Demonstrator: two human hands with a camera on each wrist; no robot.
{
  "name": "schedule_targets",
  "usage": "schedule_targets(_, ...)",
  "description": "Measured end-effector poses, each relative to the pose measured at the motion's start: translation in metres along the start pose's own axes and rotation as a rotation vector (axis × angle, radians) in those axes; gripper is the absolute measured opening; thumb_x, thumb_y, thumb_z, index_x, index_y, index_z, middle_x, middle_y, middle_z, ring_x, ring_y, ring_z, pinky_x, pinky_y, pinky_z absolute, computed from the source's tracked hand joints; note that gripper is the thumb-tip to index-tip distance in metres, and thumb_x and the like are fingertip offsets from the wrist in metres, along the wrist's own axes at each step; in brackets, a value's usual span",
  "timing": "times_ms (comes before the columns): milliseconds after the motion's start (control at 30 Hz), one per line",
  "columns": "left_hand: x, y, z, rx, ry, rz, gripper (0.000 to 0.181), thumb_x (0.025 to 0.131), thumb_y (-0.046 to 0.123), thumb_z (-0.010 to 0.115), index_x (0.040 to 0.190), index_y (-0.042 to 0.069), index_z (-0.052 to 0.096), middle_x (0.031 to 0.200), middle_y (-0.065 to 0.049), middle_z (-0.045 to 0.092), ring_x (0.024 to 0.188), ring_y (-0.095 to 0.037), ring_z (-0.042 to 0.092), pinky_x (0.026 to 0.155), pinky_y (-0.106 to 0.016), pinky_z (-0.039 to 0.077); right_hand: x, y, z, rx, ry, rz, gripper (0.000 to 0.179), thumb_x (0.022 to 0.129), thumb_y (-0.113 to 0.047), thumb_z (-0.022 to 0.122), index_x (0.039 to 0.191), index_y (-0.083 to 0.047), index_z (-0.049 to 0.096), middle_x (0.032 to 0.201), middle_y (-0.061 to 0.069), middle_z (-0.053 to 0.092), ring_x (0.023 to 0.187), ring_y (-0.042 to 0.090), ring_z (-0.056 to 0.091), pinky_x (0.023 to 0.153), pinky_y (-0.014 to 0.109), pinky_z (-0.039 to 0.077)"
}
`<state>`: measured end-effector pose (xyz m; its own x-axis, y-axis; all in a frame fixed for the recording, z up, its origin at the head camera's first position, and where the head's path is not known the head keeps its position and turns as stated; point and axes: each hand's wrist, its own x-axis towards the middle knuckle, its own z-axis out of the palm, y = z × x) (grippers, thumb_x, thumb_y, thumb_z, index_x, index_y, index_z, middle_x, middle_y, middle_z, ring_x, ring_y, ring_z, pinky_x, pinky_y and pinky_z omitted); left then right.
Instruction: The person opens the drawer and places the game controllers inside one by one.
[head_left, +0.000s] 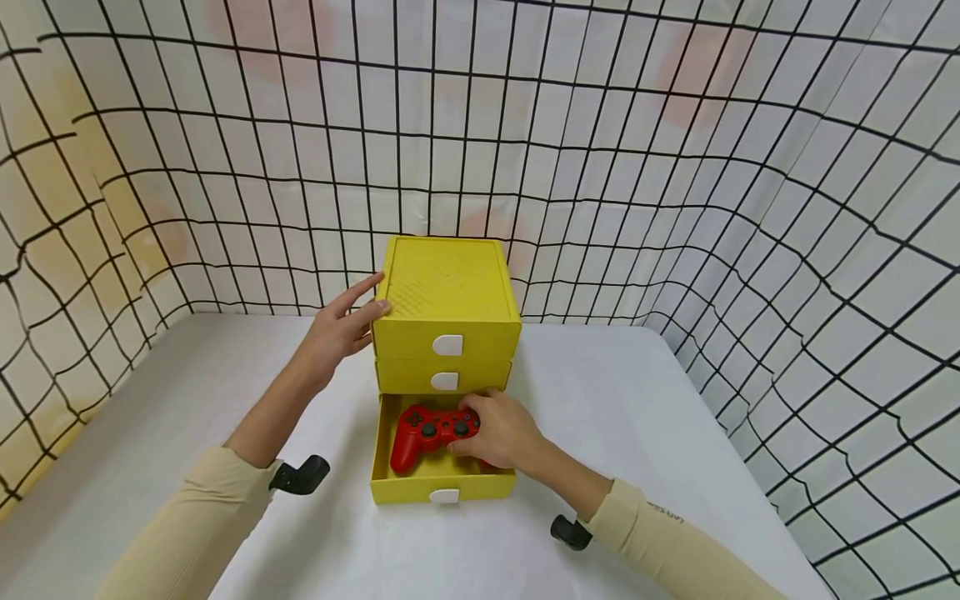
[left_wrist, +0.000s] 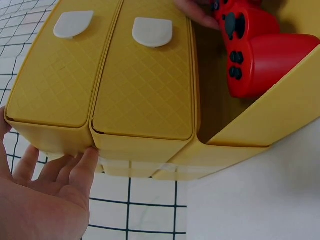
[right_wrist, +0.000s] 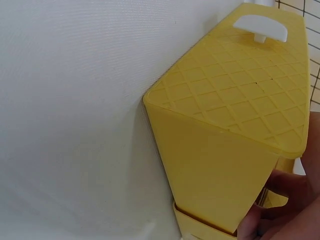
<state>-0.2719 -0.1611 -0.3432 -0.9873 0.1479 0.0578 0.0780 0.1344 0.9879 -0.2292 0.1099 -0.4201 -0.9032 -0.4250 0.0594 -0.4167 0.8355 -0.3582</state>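
A yellow three-drawer storage box (head_left: 453,279) stands on the table, its bottom drawer (head_left: 408,490) pulled out towards me. Inside that drawer lies a red game controller (head_left: 408,446) with black sticks and buttons. My right hand (head_left: 504,433) reaches in and grips the controller's right side, partly covering it. In the right wrist view the drawer's wall hides most of the right hand (right_wrist: 295,202). My left hand (head_left: 333,337) rests against the box's left side near the top, with the thumb at the upper edge. The left wrist view shows its fingers (left_wrist: 82,175) touching the box's side.
White half-round handles (head_left: 447,345) mark the drawer fronts, and the upper two drawers are closed. White cloth covers the table (head_left: 600,400). A black wire grid (head_left: 472,150) encloses the back and both sides.
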Motion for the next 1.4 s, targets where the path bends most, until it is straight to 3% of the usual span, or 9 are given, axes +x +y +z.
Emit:
schedule_targets(433, 0.000, -0.001, -0.001, -0.006, -0.009, 0.007, 0.065, 0.098, 0.051, 0.061, 0.157, 0.043, 0.034, 0.164, -0.005, 0.033, 0.143, -0.026, 0.048, 0.118, -0.049, 0.038, -0.001, -0.001, 0.000, -0.026, -0.008, -0.004, 0.055, 0.076, -0.046, 0.085, 0.117, -0.011, 0.073, 0.108, 0.008, 0.070, 0.097, 0.021, 0.059, 0.078, 0.035, 0.052)
schedule_targets(767, -0.001, -0.001, -0.002, -0.001, -0.008, 0.010, 0.065, 0.099, 0.051, 0.060, 0.157, 0.042, 0.034, 0.164, -0.006, 0.035, 0.141, -0.027, 0.050, 0.118, -0.049, 0.038, -0.002, -0.005, -0.002, -0.078, -0.008, -0.015, 0.055, 0.078, -0.043, 0.085, 0.119, -0.008, 0.072, 0.107, 0.010, 0.069, 0.095, 0.022, 0.058, 0.075, 0.033, 0.050)
schedule_targets(967, 0.000, -0.001, -0.001, 0.003, -0.007, 0.008, 0.065, 0.098, 0.052, 0.060, 0.157, 0.043, 0.034, 0.163, -0.006, 0.035, 0.141, -0.027, 0.050, 0.118, -0.049, 0.038, -0.004, -0.007, -0.008, -0.050, -0.023, 0.017, 0.058, 0.081, -0.040, 0.083, 0.124, -0.004, 0.068, 0.118, 0.014, 0.065, 0.102, 0.026, 0.057, 0.086, 0.038, 0.054)
schedule_targets(1133, 0.001, 0.000, -0.001, 0.002, -0.003, 0.005, 0.065, 0.098, 0.051, 0.061, 0.157, 0.043, 0.035, 0.163, -0.006, 0.037, 0.141, -0.026, 0.050, 0.118, -0.049, 0.038, -0.011, -0.008, -0.015, -0.024, -0.014, 0.020, 0.056, 0.087, -0.036, 0.078, 0.127, -0.001, 0.063, 0.125, 0.015, 0.062, 0.109, 0.027, 0.056, 0.095, 0.040, 0.054)
schedule_targets(1300, 0.000, 0.000, -0.001, -0.007, -0.003, 0.005, 0.065, 0.099, 0.050, 0.061, 0.157, 0.042, 0.035, 0.163, -0.005, 0.037, 0.141, -0.025, 0.050, 0.118, -0.048, 0.038, -0.024, -0.009, -0.020, -0.024, -0.029, 0.018, 0.058, 0.088, -0.038, 0.077, 0.129, 0.000, 0.060, 0.122, 0.014, 0.061, 0.107, 0.025, 0.054, 0.088, 0.037, 0.054)
schedule_targets(1400, 0.000, -0.001, -0.001, -0.011, -0.002, 0.005, 0.065, 0.098, 0.050, 0.061, 0.157, 0.042, 0.035, 0.162, -0.005, 0.037, 0.141, -0.025, 0.050, 0.118, -0.048, 0.038, -0.033, -0.008, -0.023, -0.015, -0.074, 0.040, 0.068, 0.087, -0.045, 0.077, 0.133, 0.002, 0.057, 0.123, 0.014, 0.060, 0.108, 0.025, 0.052, 0.087, 0.037, 0.053)
